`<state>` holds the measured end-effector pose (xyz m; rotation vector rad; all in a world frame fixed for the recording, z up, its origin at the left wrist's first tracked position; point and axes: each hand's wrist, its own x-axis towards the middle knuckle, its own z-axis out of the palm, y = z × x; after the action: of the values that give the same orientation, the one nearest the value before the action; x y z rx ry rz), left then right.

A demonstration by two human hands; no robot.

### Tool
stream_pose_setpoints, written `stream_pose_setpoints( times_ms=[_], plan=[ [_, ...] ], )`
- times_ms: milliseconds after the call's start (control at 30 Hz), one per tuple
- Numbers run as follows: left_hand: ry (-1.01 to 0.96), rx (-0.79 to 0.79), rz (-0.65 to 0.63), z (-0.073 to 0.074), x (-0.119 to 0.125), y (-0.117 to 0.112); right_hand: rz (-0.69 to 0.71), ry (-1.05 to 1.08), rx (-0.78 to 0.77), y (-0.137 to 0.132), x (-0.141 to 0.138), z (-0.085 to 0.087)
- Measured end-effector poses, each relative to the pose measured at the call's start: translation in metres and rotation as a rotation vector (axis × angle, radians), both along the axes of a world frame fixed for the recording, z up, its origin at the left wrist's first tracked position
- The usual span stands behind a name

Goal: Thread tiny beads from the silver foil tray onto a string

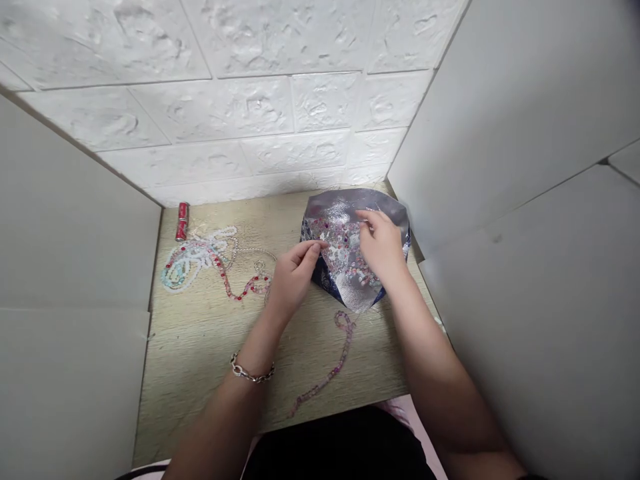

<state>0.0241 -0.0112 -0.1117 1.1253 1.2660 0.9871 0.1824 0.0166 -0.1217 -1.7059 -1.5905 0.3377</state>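
Note:
A dark blue bag with a silvery lining (367,199) lies wide open at the back right of the table. Inside it are many small loose beads (345,243), pink, white, clear and purple. At the bag's left rim my left hand (295,273) is closed, thumb and index finger pinched together; what they hold, if anything, is too small to make out. Above the right part of the beads hovers my right hand (381,245), its index finger stretched out and apart from the thumb. Nothing shows between those fingers. A pink and purple bead strand (337,370) lies in front of the bag.
Left of my hands lies a tangle of white and light blue bead strands (193,263), with a red and pink strand (227,283) running from it. A red spool-like cylinder (182,221) stands behind. A white brick-pattern wall (260,107) and grey side panels (530,307) enclose the table (200,373).

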Motion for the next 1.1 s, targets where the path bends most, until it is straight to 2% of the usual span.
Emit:
stream_pose_setpoints(
  times_ms=[167, 300, 400, 600, 800, 1100],
  plan=[
    [0.211, 0.2, -0.022, -0.001, -0.005, 0.001, 0.052, -0.148, -0.09, 0.001, -0.001, -0.005],
    [0.365, 0.243, 0.016, -0.001, -0.008, 0.002, 0.134, -0.261, -0.161, 0.002, -0.003, -0.012],
    [0.403, 0.233, 0.047, -0.003, -0.01, 0.006, 0.174, -0.362, -0.214, -0.001, -0.005, -0.014],
    [0.516, 0.307, 0.041, -0.006, -0.011, 0.006, 0.032, -0.419, -0.366, -0.005, -0.005, -0.011],
    [0.58, 0.432, 0.008, -0.008, -0.008, 0.003, -0.086, -0.366, -0.423, -0.007, -0.002, -0.008],
    [0.562, 0.649, -0.01, -0.008, -0.007, -0.001, -0.04, -0.325, -0.359, -0.009, 0.006, -0.005]
  ],
)
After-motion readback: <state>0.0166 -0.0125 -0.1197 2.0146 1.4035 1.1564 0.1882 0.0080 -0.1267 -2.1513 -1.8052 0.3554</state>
